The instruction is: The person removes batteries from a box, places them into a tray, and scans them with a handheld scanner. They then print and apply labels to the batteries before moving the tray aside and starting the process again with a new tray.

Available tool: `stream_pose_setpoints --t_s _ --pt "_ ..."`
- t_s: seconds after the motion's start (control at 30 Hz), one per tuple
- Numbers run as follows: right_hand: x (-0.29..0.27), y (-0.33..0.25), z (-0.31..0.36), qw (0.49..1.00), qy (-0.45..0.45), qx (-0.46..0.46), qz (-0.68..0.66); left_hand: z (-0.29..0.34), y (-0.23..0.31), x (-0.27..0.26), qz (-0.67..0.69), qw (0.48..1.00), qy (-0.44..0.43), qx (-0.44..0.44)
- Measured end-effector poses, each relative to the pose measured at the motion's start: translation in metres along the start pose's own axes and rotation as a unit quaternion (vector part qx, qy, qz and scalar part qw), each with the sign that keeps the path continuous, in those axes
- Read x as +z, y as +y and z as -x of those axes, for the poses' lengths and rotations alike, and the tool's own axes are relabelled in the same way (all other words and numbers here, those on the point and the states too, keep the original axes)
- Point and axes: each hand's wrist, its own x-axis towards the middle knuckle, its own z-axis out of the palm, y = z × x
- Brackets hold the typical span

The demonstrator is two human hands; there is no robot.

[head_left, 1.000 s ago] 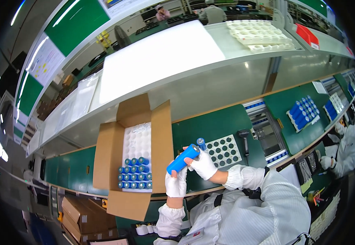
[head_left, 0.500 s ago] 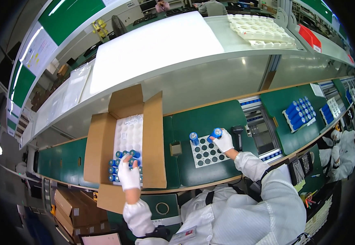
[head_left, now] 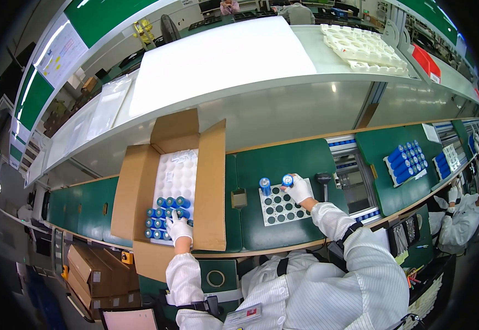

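Note:
My left hand (head_left: 179, 227), in a white glove with bare fingertips, reaches into the cardboard box (head_left: 210, 187). Its fingers close around one of the blue cylindrical battery cells (head_left: 165, 202) standing in rows there; the grip is partly hidden. In my right hand (head_left: 300, 191), gloved the same way, is a blue battery cell (head_left: 288, 180), held tilted at the far edge of a white holder plate (head_left: 273, 218) with round holes. Another blue cell (head_left: 265, 187) stands upright at the plate's far left corner.
A black handheld scanner (head_left: 323, 180) lies right of the plate. Further right, a roller conveyor (head_left: 357, 179) crosses the green bench, with a filled block of blue cells (head_left: 406, 160) beyond. Overhead runs a shelf with white trays (head_left: 363, 47). A co-worker's sleeve (head_left: 460, 220) shows far right.
My left hand has come down and slightly right among the cells in the box. The right hand still holds its cell, now turned more endwise. The whole view has shifted a little.

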Motion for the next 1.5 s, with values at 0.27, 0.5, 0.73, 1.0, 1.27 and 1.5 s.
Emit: stream_pose_setpoints --t_s 0.27,0.5,0.73,1.0,1.27,1.5 --pt "-0.006 -0.004 -0.004 1.0 -0.02 0.016 0.0 -0.003 -0.009 0.005 -0.001 0.997 0.043 0.057" --pt "-0.016 -0.024 -0.006 0.996 -0.073 0.043 0.042 0.022 -0.01 -0.035 0.219 0.969 0.116 0.007" --pt "-0.007 -0.006 -0.008 0.997 -0.065 0.031 0.033 0.056 -0.03 -0.072 0.617 0.758 0.21 -0.025" --pt "-0.059 -0.142 0.036 0.995 -0.001 -0.076 -0.067 0.102 0.057 -0.075 0.941 0.315 -0.116 0.03" --pt "-0.089 -0.217 0.083 0.918 -0.116 -0.136 -0.353 0.127 0.151 -0.062 0.917 0.272 -0.287 0.046" --pt "-0.081 -0.188 0.087 0.893 -0.047 -0.025 -0.447 0.13 0.188 -0.038 0.89 0.32 -0.317 0.065"
